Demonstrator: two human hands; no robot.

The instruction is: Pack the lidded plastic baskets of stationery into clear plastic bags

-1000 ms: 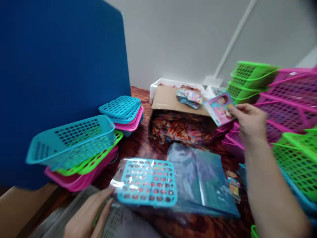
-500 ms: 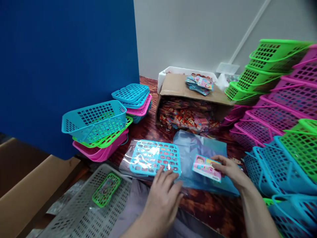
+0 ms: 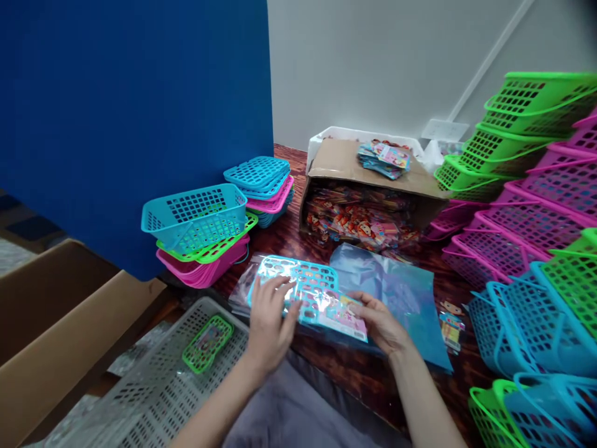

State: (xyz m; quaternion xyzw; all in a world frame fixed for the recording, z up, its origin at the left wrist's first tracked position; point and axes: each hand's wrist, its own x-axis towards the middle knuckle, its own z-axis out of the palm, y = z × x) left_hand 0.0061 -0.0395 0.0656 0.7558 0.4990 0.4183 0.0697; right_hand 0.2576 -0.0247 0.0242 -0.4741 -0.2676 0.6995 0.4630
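A light-blue perforated plastic lid (image 3: 321, 274) lies in or under a clear plastic bag (image 3: 241, 287) on the dark wood-patterned table. Over its left part rests my left hand (image 3: 273, 317), fingers spread. Between the thumb and fingers of my right hand (image 3: 377, 317) is a pink printed card (image 3: 344, 321), overlapping the lid's right side. I cannot tell whether the card is inside the clear bag. Blue plastic bags (image 3: 405, 305) lie flat to the right, partly behind my right hand.
Stacked baskets (image 3: 513, 311) rise on the right; more baskets and lids (image 3: 196, 214) stand at left. Behind is a cardboard box (image 3: 331, 163) of printed packets, with cards (image 3: 385, 158) on top. A grey crate (image 3: 163, 373) at lower left holds a green lid (image 3: 208, 344) in plastic.
My right hand has carried the pink card leftward from above the blue bags onto the lid. My left hand has shifted left and up over the lid. The view has turned slightly.
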